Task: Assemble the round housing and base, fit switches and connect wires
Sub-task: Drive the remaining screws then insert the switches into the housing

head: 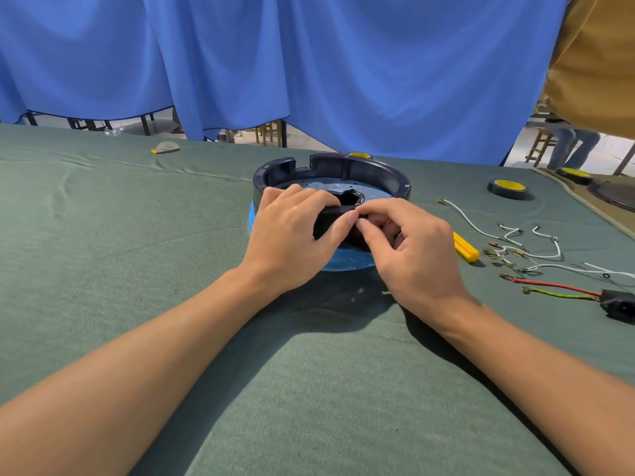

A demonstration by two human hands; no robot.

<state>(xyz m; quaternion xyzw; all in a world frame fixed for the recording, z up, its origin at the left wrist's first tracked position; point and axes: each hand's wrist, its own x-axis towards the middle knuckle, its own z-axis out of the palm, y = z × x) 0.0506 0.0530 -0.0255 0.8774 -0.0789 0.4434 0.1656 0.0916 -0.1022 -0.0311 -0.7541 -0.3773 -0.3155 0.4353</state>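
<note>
A dark round housing [360, 168] sits on a blue base [347, 264] in the middle of the green-covered table, with a grey metal plate inside it. My left hand [292, 235] grips the housing's near rim, fingers curled over the edge. My right hand [409, 242] pinches something small against the same near wall with thumb and forefinger; what it pinches is hidden. White wires with brass terminals [515, 245] lie to the right. A black socket [618, 304] with red and yellow-green leads lies at the far right.
A yellow-handled tool [465, 247] lies just right of the base. Two rolls of black tape with yellow cores [508, 187] sit at the back right, another behind the housing. A blue curtain hangs behind the table. A person's legs show at the far right.
</note>
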